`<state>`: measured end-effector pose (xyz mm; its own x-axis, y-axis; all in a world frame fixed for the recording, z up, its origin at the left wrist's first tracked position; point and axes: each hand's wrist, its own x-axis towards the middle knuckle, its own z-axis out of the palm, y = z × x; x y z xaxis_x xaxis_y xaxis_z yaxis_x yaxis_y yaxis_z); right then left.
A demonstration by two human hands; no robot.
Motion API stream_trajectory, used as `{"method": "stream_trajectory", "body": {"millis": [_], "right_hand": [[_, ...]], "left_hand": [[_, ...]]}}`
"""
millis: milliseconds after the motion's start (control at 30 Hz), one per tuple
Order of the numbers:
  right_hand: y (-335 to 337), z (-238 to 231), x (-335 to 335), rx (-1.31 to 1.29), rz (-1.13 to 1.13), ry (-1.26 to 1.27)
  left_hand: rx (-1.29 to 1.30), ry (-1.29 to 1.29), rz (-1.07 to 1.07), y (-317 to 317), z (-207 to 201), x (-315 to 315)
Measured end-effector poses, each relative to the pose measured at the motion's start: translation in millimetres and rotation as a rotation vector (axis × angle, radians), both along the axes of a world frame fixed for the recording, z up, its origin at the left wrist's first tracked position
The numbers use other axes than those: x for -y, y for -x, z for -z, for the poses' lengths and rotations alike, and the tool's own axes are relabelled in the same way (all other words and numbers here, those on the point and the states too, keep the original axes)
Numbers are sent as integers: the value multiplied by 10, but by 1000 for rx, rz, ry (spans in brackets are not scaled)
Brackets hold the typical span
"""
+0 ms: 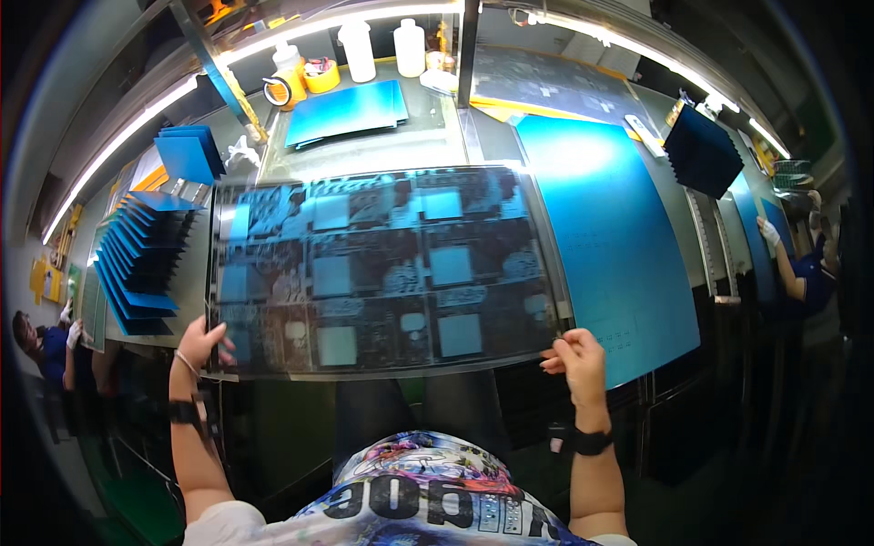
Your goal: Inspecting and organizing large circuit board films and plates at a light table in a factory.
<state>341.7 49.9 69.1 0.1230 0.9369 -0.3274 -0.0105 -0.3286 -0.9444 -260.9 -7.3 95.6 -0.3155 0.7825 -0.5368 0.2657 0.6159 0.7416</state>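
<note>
A dark, see-through patterned film sheet (382, 314) spans the middle in front of me, its printed blocks set out in a grid of bluish squares and black line work. At its near right corner, my right hand (580, 359) is closed, the edge pinched between thumb and bent fingers. My left hand (202, 346) grips the near left corner, its fingertips a little smeared by motion. The sheet itself is slightly blurred, and what lies directly beneath it is hard to make out. Right of it lies a large, glossy blue panel (619, 246), partly under the film's edge.
Blue boards (137, 264) stand upright in a row at the left. More blue panels (350, 114) lie flat at the back, before white bottles (357, 50) and tape rolls (284, 89). A dark board stack (703, 150) stands far right. Gloved co-workers' hands (767, 231) show at both sides.
</note>
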Motion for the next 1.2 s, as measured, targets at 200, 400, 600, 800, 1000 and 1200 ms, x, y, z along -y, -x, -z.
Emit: {"method": "stream_trajectory", "body": {"millis": [200,400,600,800,1000,1200], "right_hand": [[149,277,7,511,31,-203],[117,358,102,502,38,-127],[163,363,163,399,57,-102],[190,417,197,362,51,-109],[188,349,199,311,52,-37],[321,363,135,262,52,-61]], "left_hand": [[-342,-142,-189,-24,265,278],[-40,-80,-135,-81,71,446],[-194,-172,-204,136,377,509],[-207,-153,-413,275,536,623],[-26,-163,-516,96,538,658],[-128,-285,-477,115,560,738]]}}
